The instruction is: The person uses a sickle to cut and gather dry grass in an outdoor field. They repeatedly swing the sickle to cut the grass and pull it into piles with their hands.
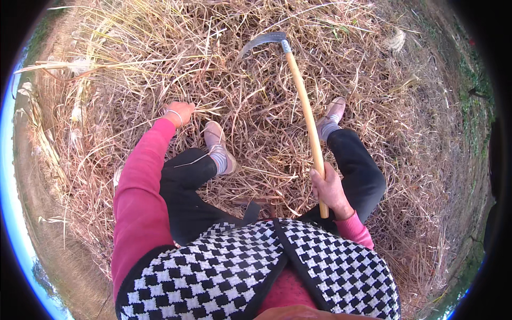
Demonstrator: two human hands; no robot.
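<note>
My right hand [330,192] is closed around the lower part of a long, slightly bent wooden handle of a sickle [306,104]. Its curved metal blade [264,39] points left, just over the dry grass ahead of my feet. My left hand [179,113], with a thin bracelet at the wrist, is closed on a bunch of dry grass stalks [208,108] beside my left shoe. Cut ends stick out to the right of the fist; the fingers are partly hidden.
Dry grass [256,156] covers the ground around my legs. My left shoe [215,136] and right shoe [336,108] stand apart in it. Long pale stalks [120,63] lie at the upper left, with fluffy seed heads. Green plants [472,104] grow at the right edge.
</note>
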